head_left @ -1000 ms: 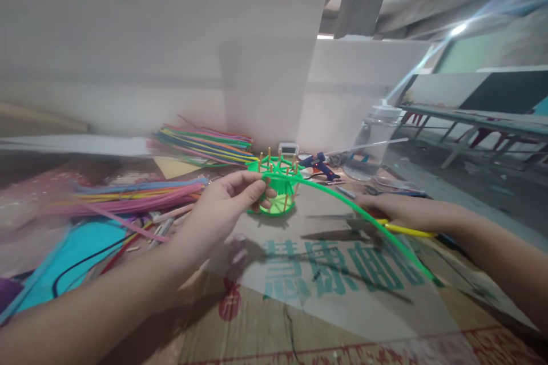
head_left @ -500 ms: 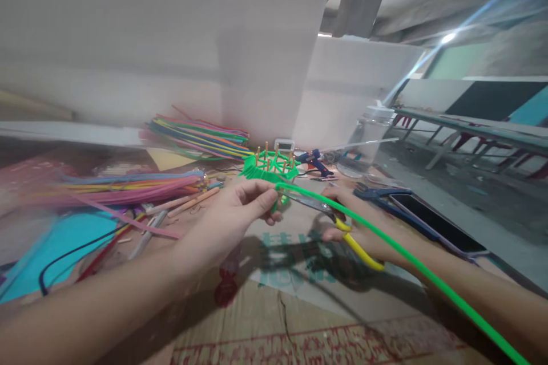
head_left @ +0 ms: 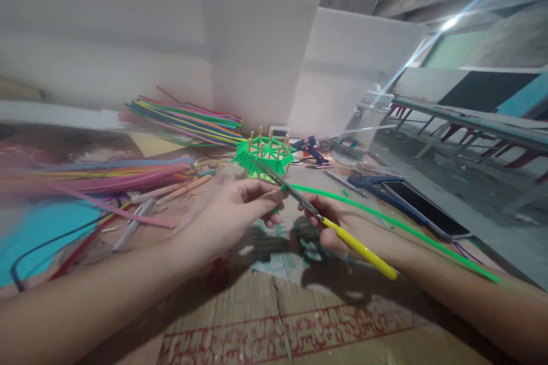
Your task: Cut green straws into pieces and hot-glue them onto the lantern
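My left hand is closed in a pinch, with a short bit of green pipe cleaner at its fingertips. Yellow-handled scissors are in my right hand, their blades together and pointing up-left past my left fingertips. A long green pipe cleaner runs from beside the blades out over my right wrist; whether it still joins the pinched bit is hard to see. Just beyond the blades stands a green fringed piece with several upright wooden sticks.
Bundles of coloured pipe cleaners lie at the left and back. A blue glue gun rests behind the green piece. To the right are a phone, dark-handled pliers and a clear plastic jug. White boards stand behind.
The scissor blades, apart around the green pipe cleaner earlier, have come together. The long pipe cleaner has dropped lower over my right wrist, with its far end now in view.
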Demonstrator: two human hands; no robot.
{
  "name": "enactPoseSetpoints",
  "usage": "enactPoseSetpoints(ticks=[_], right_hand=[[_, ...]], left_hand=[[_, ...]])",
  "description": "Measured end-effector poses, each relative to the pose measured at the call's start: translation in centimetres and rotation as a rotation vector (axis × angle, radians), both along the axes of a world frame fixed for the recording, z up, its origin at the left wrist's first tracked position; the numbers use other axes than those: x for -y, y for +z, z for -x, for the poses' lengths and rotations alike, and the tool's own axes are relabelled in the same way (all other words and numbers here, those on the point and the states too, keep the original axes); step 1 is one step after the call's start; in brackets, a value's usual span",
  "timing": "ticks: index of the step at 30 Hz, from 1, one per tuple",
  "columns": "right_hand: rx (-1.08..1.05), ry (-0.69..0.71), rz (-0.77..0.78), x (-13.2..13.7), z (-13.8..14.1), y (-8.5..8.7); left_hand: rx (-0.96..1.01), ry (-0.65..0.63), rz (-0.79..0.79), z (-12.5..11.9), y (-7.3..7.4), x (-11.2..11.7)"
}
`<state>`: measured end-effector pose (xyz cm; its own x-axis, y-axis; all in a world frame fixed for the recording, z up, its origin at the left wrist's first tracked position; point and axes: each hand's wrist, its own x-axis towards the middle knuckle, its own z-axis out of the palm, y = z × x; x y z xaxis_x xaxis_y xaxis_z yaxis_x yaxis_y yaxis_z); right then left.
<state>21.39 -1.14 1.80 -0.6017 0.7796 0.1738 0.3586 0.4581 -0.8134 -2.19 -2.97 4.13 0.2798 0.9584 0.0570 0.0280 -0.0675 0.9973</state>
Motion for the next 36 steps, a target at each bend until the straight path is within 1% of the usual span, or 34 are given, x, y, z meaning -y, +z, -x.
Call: enactPoseSetpoints(ticks=[3,7,10,13,15,19,21,23,26,27,29,30,31,33,34,36], right_hand=[[-0.037,0.082,0.13,0.0,0.0,0.1],[-0.077,0.096,0.17,0.1,0.1,0.1],[-0.06,0.08,0.155,0.5,0.4,0.8],[-0.048,0.058,0.08,0.8,0.7,1.5],[-0.044,0.061,0.063,0.9,0.9,1.6],[-0.081,0.056,0.152,0.5,0.9,0.9],[-0.051,0.024,0.163,0.1,0.5,0.9],[-0.035,-0.022,0.098,-0.4,-0.4,1.4],[-0.104,-0.133,-0.097,-1.6,-2.5,2.9],[-0.098,-0.167,-0.168,-2.2,-3.4,3.5],[0.041,-0.18,-0.281,-3.3,-5.1,4.5],[0.166,-0.145,-0.309,-3.9,-5.8,4.9],[0.308,-0.091,-0.304,-4.4,-6.4,5.0],[0.564,0.033,-0.232,-5.2,-7.1,4.8],[0.653,0.079,-0.188,-5.6,-7.3,4.5],[0.74,0.119,-0.131,-6.0,-7.2,3.5]], left_hand=[[0.025,-0.003,0.025,-0.1,-0.2,0.2],[0.04,-0.012,0.017,-0.1,-0.2,0.2],[0.053,-0.027,0.003,0.0,-0.1,0.2],[0.031,-0.007,-0.007,0.0,0.0,0.2],[0.007,0.005,-0.014,0.0,0.0,0.2],[0.001,-0.01,-0.03,-0.1,-0.3,0.0],[0.024,-0.026,-0.043,0.0,-0.4,-0.1],[0.035,-0.03,-0.042,0.0,-0.5,-0.3],[0.005,-0.011,-0.041,0.1,-0.9,-0.5],[-0.015,-0.007,-0.051,0.1,-1.0,-0.6],[-0.076,-0.008,-0.081,0.1,-1.4,-0.9],[-0.112,-0.003,-0.099,0.1,-1.7,-1.0],[-0.149,0.007,-0.119,0.1,-2.0,-1.2],[-0.218,0.06,-0.178,0.1,-2.7,-1.6],[-0.244,0.093,-0.213,0.1,-3.2,-1.8],[-0.264,0.134,-0.268,0.1,-4.2,-2.1]])
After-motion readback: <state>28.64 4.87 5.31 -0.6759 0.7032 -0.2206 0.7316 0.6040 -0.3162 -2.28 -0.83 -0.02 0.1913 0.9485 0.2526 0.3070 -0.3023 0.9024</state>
